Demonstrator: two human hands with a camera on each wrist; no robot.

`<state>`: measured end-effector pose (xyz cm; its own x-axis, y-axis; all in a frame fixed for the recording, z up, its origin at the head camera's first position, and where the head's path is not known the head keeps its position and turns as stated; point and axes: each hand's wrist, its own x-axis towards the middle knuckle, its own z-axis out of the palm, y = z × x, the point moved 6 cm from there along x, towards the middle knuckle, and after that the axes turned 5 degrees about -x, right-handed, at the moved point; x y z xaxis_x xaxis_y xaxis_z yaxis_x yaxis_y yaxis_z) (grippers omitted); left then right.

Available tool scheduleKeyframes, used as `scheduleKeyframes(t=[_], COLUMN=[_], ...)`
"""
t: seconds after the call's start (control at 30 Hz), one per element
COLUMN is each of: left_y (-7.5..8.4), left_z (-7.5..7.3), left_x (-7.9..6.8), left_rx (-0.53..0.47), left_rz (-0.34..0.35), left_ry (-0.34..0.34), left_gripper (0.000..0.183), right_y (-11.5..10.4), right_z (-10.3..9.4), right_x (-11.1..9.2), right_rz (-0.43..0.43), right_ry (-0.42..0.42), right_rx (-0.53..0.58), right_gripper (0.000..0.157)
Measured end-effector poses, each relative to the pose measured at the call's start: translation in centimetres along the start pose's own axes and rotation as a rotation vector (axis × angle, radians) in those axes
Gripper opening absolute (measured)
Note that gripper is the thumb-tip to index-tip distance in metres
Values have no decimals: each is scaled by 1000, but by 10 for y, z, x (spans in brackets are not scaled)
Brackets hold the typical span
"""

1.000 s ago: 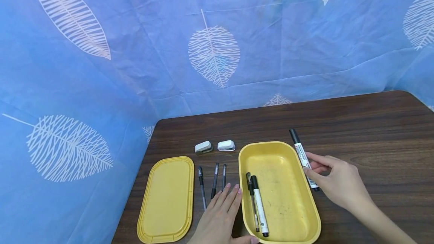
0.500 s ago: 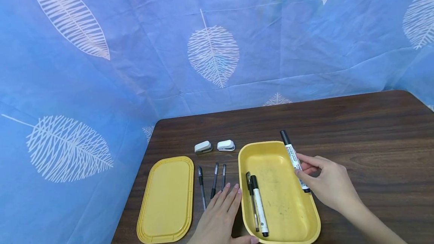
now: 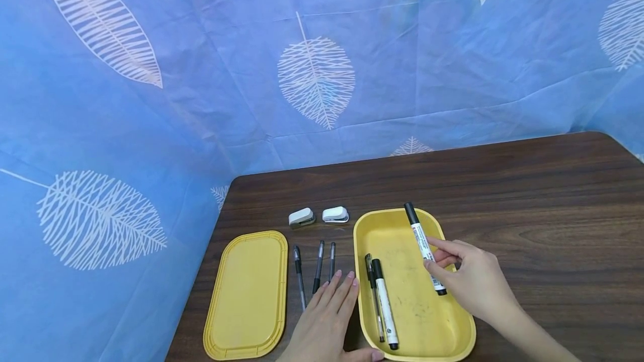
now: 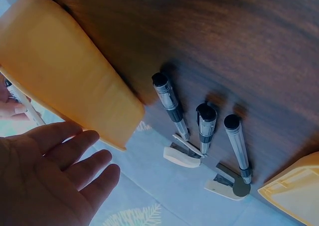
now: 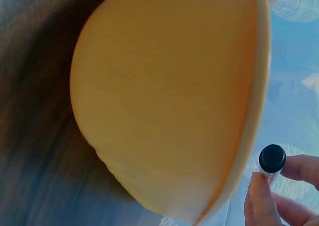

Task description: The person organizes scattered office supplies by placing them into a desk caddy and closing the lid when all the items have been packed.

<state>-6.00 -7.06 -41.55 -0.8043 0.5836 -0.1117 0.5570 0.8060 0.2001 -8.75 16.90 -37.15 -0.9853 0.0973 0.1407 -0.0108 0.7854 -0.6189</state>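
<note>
My right hand [image 3: 475,278] pinches a black-capped white marker [image 3: 422,244] between thumb and fingers, above the right half of the yellow box [image 3: 359,228]. In the right wrist view the marker's dark end [image 5: 272,158] shows beyond the box's rim. Inside the box, along its left wall, lie another white marker [image 3: 385,309] and a black pen [image 3: 374,300]. My left hand [image 3: 327,320] has its fingers straight and touches the box's left edge, with the thumb at the near left corner. Left of that hand are several dark pens [image 3: 299,278] on the table.
A yellow lid [image 3: 246,295] lies flat at the table's left. Behind the pens sit two small staplers, one greyish [image 3: 302,218] and one white [image 3: 335,215]. A blue leaf-print cloth [image 3: 226,71] hangs behind the dark wooden table [image 3: 553,200].
My right hand has carried the marker leftward, from beside the box's right edge to over its inside. The left hand has stayed in place.
</note>
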Motion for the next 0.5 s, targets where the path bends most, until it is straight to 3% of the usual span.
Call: scheduleKeyframes(t=[0.33, 0.5], left_y=[2, 3], left_z=[-2, -3], left_x=[0, -1], left_rx=[-25, 6], left_rz=[-18, -9], left_ry=[-23, -1], left_gripper=[100, 100], right_y=[-4, -6], right_z=[10, 21], right_x=[-6, -13], right_rz=[24, 22], right_ry=[-31, -43], right_rx=[17, 44], right_gripper=[38, 37])
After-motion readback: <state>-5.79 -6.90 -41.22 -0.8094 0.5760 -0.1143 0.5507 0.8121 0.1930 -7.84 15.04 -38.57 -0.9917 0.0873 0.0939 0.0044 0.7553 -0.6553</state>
